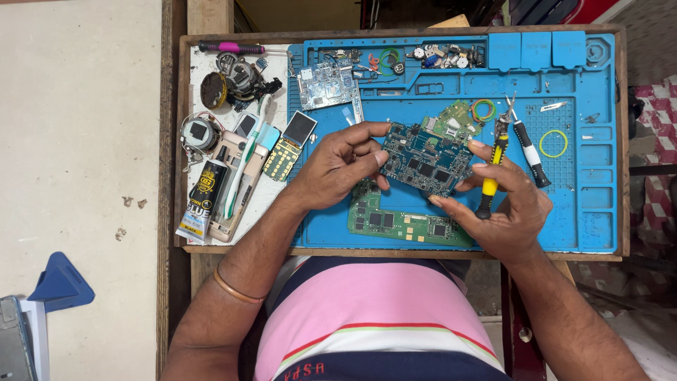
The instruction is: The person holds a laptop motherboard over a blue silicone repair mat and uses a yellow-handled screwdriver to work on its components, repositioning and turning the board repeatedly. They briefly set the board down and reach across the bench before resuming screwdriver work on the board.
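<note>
Head view: a person sits at a wooden tray [185, 141] lined with a blue mat [592, 212].
Left hand [335, 169]: fingers curled, thumb and fingertips pinching the left edge of a blue board [425, 159].
Right hand [509, 204]: fingertips pinch the board's right and near edges; a yellow-handled tool [491, 176] is tucked in the same hand, against the palm.
Blue board: held between both hands, lifted above the mat's middle, tilted.
Green board [402, 222]: flat on the mat, just near of the held board, partly under the hands.
Far mat compartments [437, 56]: small parts, screws and bands lie in the recessed trays along the far edge; what each one is I cannot tell.
Far board [328, 85]: lies on the mat's far left corner.
Rubber bands: one yellow [553, 143] at right, one green-yellow [484, 109] far of the held board.
Black-handled tool [529, 152]: on the mat, just right of the right hand.
Left of mat: keypad phone [290, 146], glue tube [201, 201], toothbrush [247, 155], loose phone parts [236, 79].
</note>
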